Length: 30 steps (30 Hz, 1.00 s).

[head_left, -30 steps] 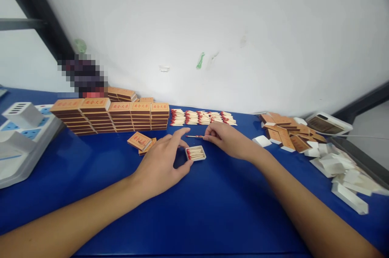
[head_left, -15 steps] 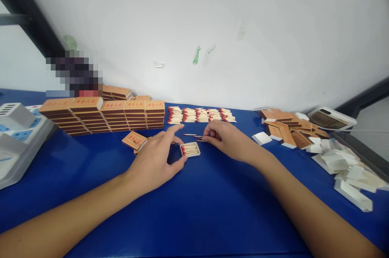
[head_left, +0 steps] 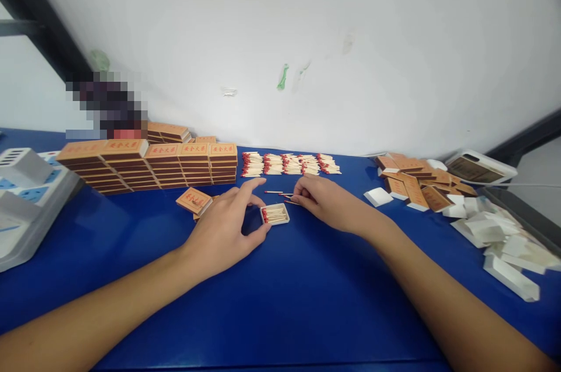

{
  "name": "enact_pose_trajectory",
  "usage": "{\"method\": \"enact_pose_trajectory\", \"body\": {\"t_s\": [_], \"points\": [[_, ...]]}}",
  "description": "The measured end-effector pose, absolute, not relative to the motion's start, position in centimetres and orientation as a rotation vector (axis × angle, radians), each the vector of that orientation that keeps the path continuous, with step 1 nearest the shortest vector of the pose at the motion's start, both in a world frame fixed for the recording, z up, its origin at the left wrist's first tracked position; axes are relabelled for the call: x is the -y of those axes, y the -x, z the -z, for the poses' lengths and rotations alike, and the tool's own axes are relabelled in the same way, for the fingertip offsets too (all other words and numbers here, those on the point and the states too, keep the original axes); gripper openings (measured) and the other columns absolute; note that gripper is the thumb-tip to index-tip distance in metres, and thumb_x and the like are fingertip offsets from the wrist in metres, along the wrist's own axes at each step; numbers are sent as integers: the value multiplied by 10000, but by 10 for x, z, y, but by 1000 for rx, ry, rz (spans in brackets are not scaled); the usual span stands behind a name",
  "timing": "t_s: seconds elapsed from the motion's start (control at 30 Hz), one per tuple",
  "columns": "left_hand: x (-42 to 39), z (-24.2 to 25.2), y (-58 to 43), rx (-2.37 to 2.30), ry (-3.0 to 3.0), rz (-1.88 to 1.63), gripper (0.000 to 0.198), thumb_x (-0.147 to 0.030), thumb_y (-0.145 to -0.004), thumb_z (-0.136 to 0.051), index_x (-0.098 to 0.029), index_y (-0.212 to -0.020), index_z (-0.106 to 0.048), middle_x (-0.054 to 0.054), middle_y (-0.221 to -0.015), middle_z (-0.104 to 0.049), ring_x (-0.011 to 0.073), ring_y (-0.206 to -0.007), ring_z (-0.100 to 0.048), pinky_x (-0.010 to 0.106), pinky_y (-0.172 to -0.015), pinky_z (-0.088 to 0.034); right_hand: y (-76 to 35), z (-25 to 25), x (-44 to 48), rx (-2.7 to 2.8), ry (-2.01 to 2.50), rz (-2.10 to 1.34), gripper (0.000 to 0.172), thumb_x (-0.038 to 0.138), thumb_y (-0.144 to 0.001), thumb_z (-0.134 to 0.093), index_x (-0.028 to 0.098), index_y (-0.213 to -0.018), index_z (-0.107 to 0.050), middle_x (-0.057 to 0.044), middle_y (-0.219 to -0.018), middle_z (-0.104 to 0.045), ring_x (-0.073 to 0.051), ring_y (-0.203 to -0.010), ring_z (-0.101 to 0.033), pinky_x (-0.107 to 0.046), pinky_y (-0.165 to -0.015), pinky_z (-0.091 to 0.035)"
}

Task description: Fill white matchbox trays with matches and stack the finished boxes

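Note:
A small white matchbox tray (head_left: 287, 219) lies on the blue table, with several red-headed matches (head_left: 275, 214) inside. My left hand (head_left: 228, 229) holds it at the left end, thumb at the near corner and fingers at the far one, the index finger raised. Just beyond the tray's right end, my right hand (head_left: 322, 200) pinches at loose matches, fingertips and thumb closed; how many are held is partly hidden. One loose match (head_left: 273, 192) lies left of those fingertips. Behind my left hand lie printed matchbox sleeves (head_left: 194, 201), partly covered.
Stacked matchboxes (head_left: 175, 164) form a wall at the back left, beside a power strip (head_left: 35, 197). Bundles of matches (head_left: 289, 164) are lined up at the back. On the right are orange sleeves (head_left: 412, 185), white trays (head_left: 499, 232) and a phone-like object (head_left: 480, 167).
My right fingers have shifted slightly at the loose matches, and one match has moved a little. My left hand and the tray stay nearly the same.

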<state>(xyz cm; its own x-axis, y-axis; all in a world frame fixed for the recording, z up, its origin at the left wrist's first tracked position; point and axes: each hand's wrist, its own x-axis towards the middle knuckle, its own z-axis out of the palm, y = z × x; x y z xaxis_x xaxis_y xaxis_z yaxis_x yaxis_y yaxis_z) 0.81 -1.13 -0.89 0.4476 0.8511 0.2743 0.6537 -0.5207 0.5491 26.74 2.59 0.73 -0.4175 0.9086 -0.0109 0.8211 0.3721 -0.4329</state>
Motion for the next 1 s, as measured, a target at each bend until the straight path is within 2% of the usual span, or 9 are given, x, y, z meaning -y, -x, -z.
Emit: {"method": "enact_pose_trajectory", "body": {"t_s": [0.17,0.43,0.7,1.0], "points": [[11,9,-7,-1279,-2341,-771,708,-296,-923,-722,-289,-1542,-378,2,-1205,-775,275,-1236,-668,474,-1076,-511,-261,-17,-15,2404,1404,-494,143,260,-1075,-526,212,-954,-585,-74,-1032,-662,-200,-868,-605,-315,-746,-435],[11,15,-6,-1251,-2362,-827,681,-279,-932,-717,-272,-1523,-379,24,-1221,-764,266,-1231,-667,462,-1066,-522,-240,-16,3,2577,1262,-571,114,215,-1086,-514,202,-1026,-610,-74,-1088,-643,-183,-854,-619,-308,-757,-454],[11,11,-8,-1257,-2350,-793,694,-260,-927,-719,-288,-1525,-369,17,-1242,-763,283,-1298,-634,499,-1113,-492,-264,-18,-13,2430,1404,-469,123,298,-1044,-630,223,-946,-632,-34,-918,-673,-188,-801,-604,-307,-706,-420],[12,10,-8,-1265,-2341,-792,702,-256,-921,-721,-296,-1533,-380,18,-1238,-763,297,-1310,-632,508,-1113,-498,-268,-8,-17,2476,1469,-515,91,240,-1030,-596,218,-951,-635,-45,-927,-678,-187,-794,-596,-310,-690,-420]]}}
